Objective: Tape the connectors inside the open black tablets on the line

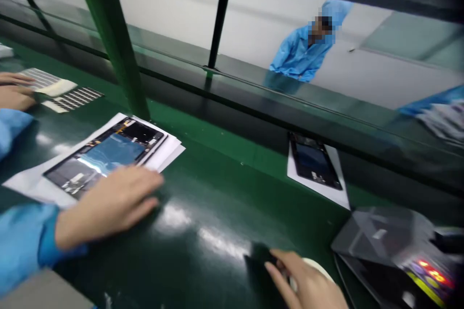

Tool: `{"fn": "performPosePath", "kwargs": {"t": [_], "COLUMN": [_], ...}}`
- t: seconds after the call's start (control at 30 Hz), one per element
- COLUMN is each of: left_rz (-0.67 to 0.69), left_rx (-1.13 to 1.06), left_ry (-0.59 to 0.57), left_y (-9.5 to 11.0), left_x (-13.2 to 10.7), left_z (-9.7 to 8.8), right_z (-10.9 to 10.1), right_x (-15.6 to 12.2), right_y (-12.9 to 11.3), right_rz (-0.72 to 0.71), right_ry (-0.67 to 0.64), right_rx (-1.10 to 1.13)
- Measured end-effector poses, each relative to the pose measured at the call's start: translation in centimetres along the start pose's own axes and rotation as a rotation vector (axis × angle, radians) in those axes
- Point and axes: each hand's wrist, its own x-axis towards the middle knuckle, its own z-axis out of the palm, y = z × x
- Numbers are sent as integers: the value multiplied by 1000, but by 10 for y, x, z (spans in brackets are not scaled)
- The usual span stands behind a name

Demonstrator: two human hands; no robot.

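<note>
My left hand is beside the near edge of an opened tablet, its fingers stretched out and holding nothing I can see. The tablet lies with its inside up, a blue film over its middle, on white paper sheets. I cannot tell whether my fingers touch the green table. At the lower right, the fingers of my right hand are pinched around a small dark thing, too blurred to name. A pale round thing shows partly behind that hand.
Another person's hands rest on striped sheets at the left. A second opened tablet lies on paper. Grey equipment with a lit red display stands right. A green post rises behind. Beyond the glass is a person in blue.
</note>
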Motion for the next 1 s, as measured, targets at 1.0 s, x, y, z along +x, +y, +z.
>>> {"fn": "performPosePath", "kwargs": {"t": [1.0], "left_rz": [422], "left_rx": [-463], "left_ry": [242], "left_y": [104], "left_x": [3], "left_z": [63], "right_z": [4], "right_x": [0], "right_y": [-124], "right_rz": [-273], "right_ry": [73], "right_rx": [-248]}}
